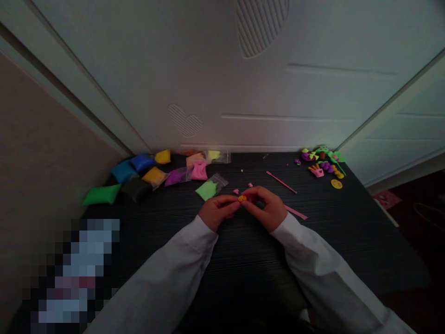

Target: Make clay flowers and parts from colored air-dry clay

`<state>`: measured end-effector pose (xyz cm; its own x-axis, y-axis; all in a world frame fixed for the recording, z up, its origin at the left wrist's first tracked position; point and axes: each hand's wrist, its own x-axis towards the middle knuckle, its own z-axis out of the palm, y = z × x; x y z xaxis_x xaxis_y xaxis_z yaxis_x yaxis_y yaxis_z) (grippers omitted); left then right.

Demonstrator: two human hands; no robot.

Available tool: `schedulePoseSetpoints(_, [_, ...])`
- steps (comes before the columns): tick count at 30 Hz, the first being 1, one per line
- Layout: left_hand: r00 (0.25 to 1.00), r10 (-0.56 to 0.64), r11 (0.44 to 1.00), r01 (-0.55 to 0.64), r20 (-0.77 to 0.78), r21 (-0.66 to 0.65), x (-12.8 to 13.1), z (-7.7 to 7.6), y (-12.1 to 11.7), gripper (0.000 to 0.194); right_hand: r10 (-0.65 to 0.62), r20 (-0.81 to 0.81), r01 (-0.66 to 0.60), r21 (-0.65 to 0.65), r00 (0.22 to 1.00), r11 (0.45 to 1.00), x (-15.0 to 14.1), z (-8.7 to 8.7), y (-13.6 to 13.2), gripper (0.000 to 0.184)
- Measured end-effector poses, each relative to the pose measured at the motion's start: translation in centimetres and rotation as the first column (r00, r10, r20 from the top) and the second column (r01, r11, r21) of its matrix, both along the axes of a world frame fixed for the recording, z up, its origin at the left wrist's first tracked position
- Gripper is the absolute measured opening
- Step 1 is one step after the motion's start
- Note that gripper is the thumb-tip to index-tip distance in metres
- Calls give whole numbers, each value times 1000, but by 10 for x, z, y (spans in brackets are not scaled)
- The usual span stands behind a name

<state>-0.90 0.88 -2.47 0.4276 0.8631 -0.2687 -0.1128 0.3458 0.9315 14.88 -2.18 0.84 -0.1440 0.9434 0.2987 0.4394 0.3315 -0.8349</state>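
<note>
Between the fingertips of both hands is a small yellow-orange piece of modelling clay with a curled, ridged look. My left hand pinches it from the left, and my right hand pinches it from the right. Just beyond the fingers lie two small pink clay bits. A pink flat strip tool sticks out beside my right wrist, partly hidden by the sleeve. Farther off rests a thin pink modelling stick. A packet of light green clay lies beyond my left hand.
Several coloured clay packets, among them a green one and a pink one, line the back left of the dark table. Small finished clay shapes cluster at the back right. A white panel rises behind. A blurred-out object lies left.
</note>
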Motion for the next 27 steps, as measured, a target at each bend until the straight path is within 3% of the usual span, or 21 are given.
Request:
schedulePoseSetpoints(5, [1000,15,1000,-15,7,-13,0,0,0,32,-33,35,31,46,999,998,2,-1,2,17])
schedulePoseSetpoints(10, [998,23,1000,-23,56,-17,2,-1,0,30,-33,24,32,13,999,999,2,-1,2,17])
schedulePoseSetpoints(17, [978,75,991,-50,193,-128,5,9,-3,21,-108,-155,97,-80,982,992,8,-6,7,23])
schedulePoseSetpoints(23, [920,110,965,-9,376,-262,0,22,-5,31,-175,-275,133,-168,945,977,15,-9,13,25])
schedulePoseSetpoints(27, [927,83,964,18,365,-266,1,22,-6,30,-189,-288,143,-172,939,975,17,-9,14,25])
